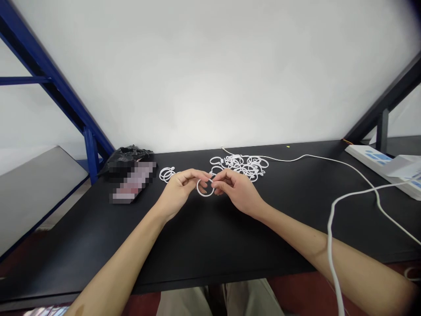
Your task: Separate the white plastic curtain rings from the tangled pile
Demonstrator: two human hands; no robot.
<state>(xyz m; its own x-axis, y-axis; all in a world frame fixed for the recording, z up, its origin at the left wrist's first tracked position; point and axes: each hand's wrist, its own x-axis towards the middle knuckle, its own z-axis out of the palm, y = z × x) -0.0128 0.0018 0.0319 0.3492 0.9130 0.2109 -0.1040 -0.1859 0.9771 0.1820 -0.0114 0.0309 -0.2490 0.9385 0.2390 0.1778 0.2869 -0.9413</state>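
Note:
Both hands meet above the middle of the black table, pinching one thin white ring [205, 195]. My left hand [179, 191] grips its upper left part between thumb and fingers. On the right side, my right hand [238, 191] pinches the same ring with thumb and forefinger. The ring's top is partly covered by fingertips, so I cannot tell whether it is joined there. Just behind my right hand lies a tangled pile of similar white rings [243, 163], some with small knobs. A smaller group of white rings [166, 174] lies behind my left hand.
A black plastic bag [126, 154] and a blurred-out flat object [134, 182] lie at the left. White cables [332, 228] run across the right side, one over my right forearm. A white and blue box [378, 162] sits at the right on the black table [279, 245].

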